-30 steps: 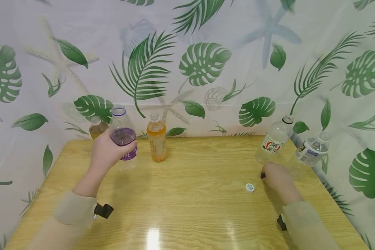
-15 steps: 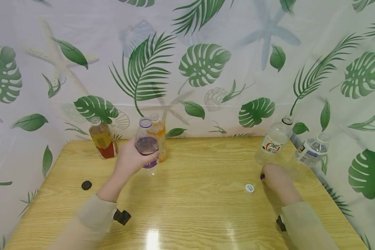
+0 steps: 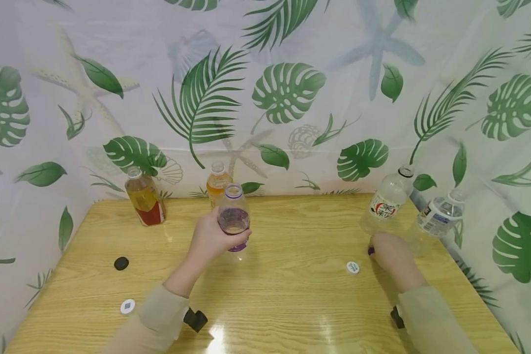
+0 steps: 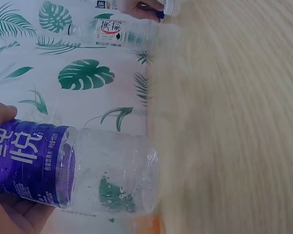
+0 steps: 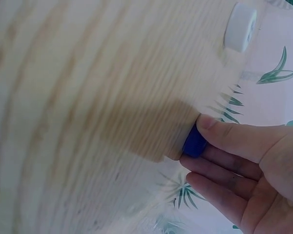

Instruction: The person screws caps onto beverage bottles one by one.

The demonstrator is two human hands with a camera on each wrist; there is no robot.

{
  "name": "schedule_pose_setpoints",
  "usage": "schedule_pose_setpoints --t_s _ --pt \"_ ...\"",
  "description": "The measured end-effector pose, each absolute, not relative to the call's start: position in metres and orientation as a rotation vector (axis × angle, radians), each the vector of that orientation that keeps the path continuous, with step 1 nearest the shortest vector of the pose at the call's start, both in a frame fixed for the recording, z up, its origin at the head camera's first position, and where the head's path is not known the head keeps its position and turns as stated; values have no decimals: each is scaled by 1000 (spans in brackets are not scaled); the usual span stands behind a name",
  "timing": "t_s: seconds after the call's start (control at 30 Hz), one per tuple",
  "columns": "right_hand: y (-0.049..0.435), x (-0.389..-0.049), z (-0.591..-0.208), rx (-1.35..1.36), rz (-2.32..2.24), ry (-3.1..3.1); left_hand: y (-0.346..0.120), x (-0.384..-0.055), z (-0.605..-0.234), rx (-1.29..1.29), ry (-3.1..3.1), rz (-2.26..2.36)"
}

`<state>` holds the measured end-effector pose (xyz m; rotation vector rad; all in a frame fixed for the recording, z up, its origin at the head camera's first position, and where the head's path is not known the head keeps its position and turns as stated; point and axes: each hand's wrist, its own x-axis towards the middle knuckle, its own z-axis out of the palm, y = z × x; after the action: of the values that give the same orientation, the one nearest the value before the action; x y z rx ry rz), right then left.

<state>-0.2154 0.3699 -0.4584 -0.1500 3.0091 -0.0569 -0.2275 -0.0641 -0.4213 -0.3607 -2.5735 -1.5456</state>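
Note:
My left hand [image 3: 212, 236] grips a clear plastic bottle [image 3: 233, 216] around its purple label [image 4: 29, 161]. The bottle has no cap, and a few droplets show inside its lower part in the left wrist view. Behind it stands an orange drink bottle [image 3: 217, 182], partly hidden by the held bottle. At the right side my right hand [image 3: 394, 253] pinches a small dark blue-purple bottle cap [image 5: 195, 140] between thumb and fingers, down at the table. A white cap [image 3: 352, 267] lies just left of that hand.
Two uncapped clear bottles stand back right: one with a red-and-white label [image 3: 384, 206], another with a blue-white label [image 3: 440, 216]. A red-and-yellow labelled bottle [image 3: 146, 199] stands back left. A black cap [image 3: 121, 263] and a white cap [image 3: 127, 307] lie on the wooden table [image 3: 283, 300].
My left hand has carried the purple-labelled bottle to the right and a little nearer, past the orange drink bottle. The caps on the left came into view. My right hand stays in place.

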Motion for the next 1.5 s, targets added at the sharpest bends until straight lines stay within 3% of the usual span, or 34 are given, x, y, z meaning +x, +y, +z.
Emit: schedule_pose_setpoints --t_s 0.67,1.5 --pt "373 -213 -457 -144 -47 3003 -19 -214 -450 -553 -2578 -1661" --pt "370 -215 -460 -196 -43 3022 -14 -211 -459 -533 -2580 -1655"
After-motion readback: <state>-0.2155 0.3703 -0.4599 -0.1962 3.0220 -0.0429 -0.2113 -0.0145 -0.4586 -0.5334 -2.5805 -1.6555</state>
